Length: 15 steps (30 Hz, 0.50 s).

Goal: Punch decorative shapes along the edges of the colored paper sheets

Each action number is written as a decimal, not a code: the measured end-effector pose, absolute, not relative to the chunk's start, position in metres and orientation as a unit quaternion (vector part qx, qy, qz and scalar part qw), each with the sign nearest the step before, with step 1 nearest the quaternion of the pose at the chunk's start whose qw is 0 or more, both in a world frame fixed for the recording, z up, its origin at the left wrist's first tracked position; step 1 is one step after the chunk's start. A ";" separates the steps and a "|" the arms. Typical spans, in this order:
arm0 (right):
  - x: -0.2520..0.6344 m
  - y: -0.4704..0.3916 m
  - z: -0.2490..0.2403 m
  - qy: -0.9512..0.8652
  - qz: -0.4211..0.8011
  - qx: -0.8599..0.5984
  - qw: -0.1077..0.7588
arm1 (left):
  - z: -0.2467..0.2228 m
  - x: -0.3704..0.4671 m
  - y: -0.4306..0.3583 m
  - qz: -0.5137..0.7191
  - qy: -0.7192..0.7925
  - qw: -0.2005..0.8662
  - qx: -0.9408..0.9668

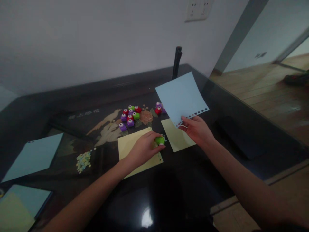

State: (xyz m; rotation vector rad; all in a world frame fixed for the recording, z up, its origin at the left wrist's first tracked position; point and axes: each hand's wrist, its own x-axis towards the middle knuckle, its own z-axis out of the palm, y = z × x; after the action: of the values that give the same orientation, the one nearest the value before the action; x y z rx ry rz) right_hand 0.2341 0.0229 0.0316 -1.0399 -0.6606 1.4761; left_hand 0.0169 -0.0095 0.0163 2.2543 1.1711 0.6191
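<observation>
My left hand [143, 148] grips a green craft punch [160, 140] between thumb and fingers, over the right side of a yellow sheet [130, 145]. Small paper bits lie around the punch. In my right hand [196, 129] is a light blue sheet [182, 96], pinched at its lower edge and raised above the table. A row of small punched shapes, among them hearts and stars, runs along that edge. Beneath it, another yellow sheet [177, 138] lies partly covered.
Several red, green and purple punches [130, 116] stand behind the yellow sheets, with a few [158, 110] near the blue sheet. Paper confetti [83, 161] and blue sheets [36, 156] lie left. A dark post [177, 61] rises at the table's back edge.
</observation>
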 end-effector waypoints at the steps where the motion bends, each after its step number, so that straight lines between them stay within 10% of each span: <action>1: 0.236 0.024 0.031 -0.280 0.625 -0.444 0.578 | 0.017 0.015 -0.007 0.234 0.444 0.274 0.820; 15: 0.252 0.035 0.026 -0.296 0.581 -0.444 0.614 | 0.017 0.025 0.068 0.288 0.551 0.356 0.698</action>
State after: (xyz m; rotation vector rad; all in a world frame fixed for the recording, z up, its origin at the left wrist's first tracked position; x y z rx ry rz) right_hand 0.2520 0.0351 0.0263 -1.0243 -0.6833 1.3389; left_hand 0.0249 0.0679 0.0169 1.8024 1.4229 0.7439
